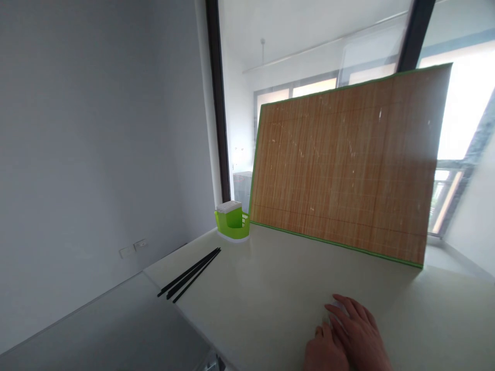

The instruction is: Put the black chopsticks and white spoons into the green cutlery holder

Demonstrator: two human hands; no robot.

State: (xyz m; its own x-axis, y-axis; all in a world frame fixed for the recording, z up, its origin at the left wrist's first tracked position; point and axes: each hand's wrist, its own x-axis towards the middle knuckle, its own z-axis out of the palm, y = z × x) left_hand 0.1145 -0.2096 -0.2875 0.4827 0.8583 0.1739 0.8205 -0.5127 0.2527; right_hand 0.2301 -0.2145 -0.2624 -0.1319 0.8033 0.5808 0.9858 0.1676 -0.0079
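Both hands meet at the table's lower right, side by side and touching. My right hand is bent, its fingers curled over a small whitish thing that shows only in slivers between them; its kind is hidden. Close against it, my left hand has its fingers folded in toward the same spot, and what they grip cannot be made out. Both hands rest low over the white tabletop.
A bamboo mat with green edging stands upright at the back, before a glass partition. Left of it sits a green and white plastic holder. Several thin black sticks lie at the table's left edge. A grey wall rises to the left.
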